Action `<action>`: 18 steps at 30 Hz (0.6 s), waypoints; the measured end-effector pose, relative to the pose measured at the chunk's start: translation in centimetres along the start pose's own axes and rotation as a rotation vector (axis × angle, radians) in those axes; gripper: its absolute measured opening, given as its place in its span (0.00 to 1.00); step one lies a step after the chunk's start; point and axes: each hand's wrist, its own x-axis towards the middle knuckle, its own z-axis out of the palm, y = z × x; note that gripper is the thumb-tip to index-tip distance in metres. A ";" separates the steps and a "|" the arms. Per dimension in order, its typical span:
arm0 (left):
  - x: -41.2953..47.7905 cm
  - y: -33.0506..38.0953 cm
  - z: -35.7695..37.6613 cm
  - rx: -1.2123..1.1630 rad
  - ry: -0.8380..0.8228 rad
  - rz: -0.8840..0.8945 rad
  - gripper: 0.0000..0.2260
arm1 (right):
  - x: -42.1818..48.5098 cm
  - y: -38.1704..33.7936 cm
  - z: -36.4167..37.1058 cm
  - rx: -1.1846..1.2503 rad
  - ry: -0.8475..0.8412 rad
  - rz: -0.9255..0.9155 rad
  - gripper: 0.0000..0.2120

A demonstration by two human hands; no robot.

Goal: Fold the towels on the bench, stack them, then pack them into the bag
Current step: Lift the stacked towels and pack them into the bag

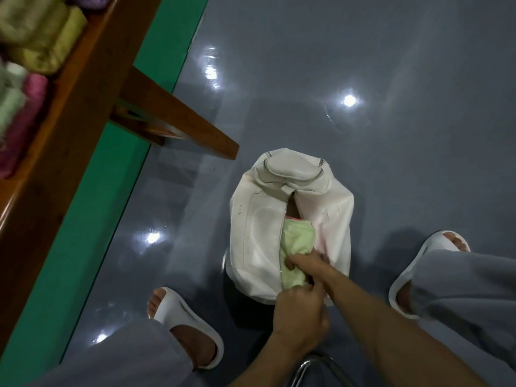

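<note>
glossy grey floor [363,65] carries a soft white zip bag [257,233], a rumpled pale green towel [297,236] filling its open slit. right hand [307,265] grasps the towel; left hand [298,311] clutches the bag's near edge.

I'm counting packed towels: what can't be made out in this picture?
All head view:
Inside the white zipped bag: hidden by its walls and the light green towel.
Folded towels on the brown wooden bench: blurred, cut by the left edge.
Left hand: its own back hides what it grips.
</note>
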 end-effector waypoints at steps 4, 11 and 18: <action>5.3 0.0 0.2 -0.034 0.250 -0.136 0.17 | -0.4 0.9 -0.2 0.163 -0.193 -0.070 0.25; 10.9 -4.2 2.7 0.003 -0.081 -0.142 0.36 | 1.4 2.0 0.5 0.537 0.372 -0.161 0.21; 13.5 -3.9 3.1 0.229 -0.033 -0.209 0.29 | 0.5 1.4 0.2 0.369 0.752 -0.347 0.16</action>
